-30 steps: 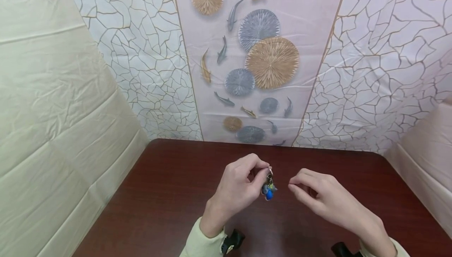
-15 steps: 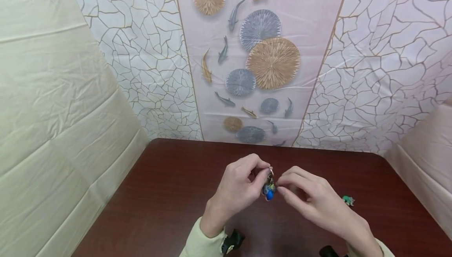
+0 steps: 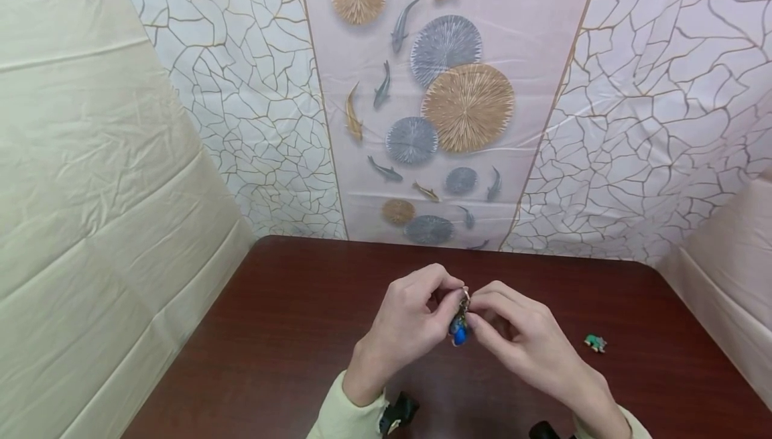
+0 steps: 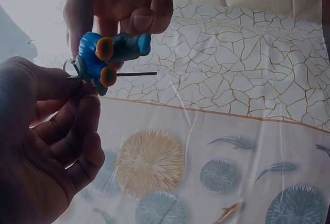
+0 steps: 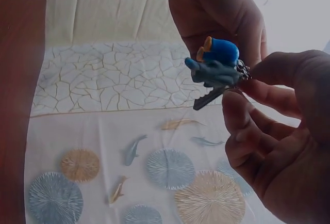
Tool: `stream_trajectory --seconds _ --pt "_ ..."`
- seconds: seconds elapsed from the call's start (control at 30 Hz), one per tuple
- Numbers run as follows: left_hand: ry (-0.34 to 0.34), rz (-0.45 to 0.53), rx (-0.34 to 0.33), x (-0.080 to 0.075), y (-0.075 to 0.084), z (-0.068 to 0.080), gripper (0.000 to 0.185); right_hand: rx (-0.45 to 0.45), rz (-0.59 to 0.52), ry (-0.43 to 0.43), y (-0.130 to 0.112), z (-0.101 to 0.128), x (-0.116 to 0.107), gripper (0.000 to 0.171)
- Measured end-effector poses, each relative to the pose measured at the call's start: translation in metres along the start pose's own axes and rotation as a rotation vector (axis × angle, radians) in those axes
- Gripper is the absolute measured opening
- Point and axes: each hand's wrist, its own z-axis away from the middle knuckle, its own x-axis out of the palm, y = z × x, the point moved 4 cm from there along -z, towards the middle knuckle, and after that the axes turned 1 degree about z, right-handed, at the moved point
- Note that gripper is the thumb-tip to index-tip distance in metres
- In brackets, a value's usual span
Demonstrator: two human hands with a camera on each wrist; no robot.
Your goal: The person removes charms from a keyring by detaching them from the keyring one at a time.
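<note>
Both hands are raised above the table (image 3: pixel 289 332), meeting just in front of the person, roughly over the middle of the near half of the tabletop. Left hand (image 3: pixel 405 324) pinches the ring end of a keychain (image 3: pixel 460 326) between thumb and forefinger, the other fingers curled in. Right hand (image 3: pixel 520 340) has thumb and forefinger tips closed on the same ring end from the other side, so the two sets of fingertips touch at the keychain.

In the left wrist view the keychain (image 4: pixel 103 59) shows as a blue figure with orange discs hanging from a small metal ring, a dark key sticking out sideways from it. In the right wrist view (image 5: pixel 216 69) the blue figure sits on top, a grey figure under it, and the key points down and away from the fingers (image 5: pixel 242 121).

A small green toy (image 3: pixel 595 342) lies on the table to the right of the hands, well apart from them and short of the right table edge. Bare wood on all sides of the hands: wide to the left, some toward the far edge where the table meets the patterned backdrop (image 3: pixel 446 104). Pale sheets (image 3: pixel 102 177) close in both sides
</note>
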Motion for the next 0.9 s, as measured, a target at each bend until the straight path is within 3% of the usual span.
stream_trajectory --seconds 0.33,0.67,0.8,0.9 --pt "0.001 -0.010 0.016 0.0020 0.0015 0.0001 0.009 0.010 -0.043 0.045 -0.0013 0.0008 -0.0006 0.035" --pt "0.003 -0.008 0.017 0.0022 0.0018 0.0005 0.010 0.173 -0.012 -0.045 0.0040 0.0068 0.0034 0.026" --pt "-0.006 -0.004 0.023 0.0033 0.0019 0.0009 0.011 0.146 0.011 -0.036 0.0038 0.0062 0.0039 0.032" --pt "-0.022 0.003 0.030 0.0046 0.0024 0.0004 0.012 0.075 0.026 -0.003 0.0039 0.0058 0.0030 0.033"
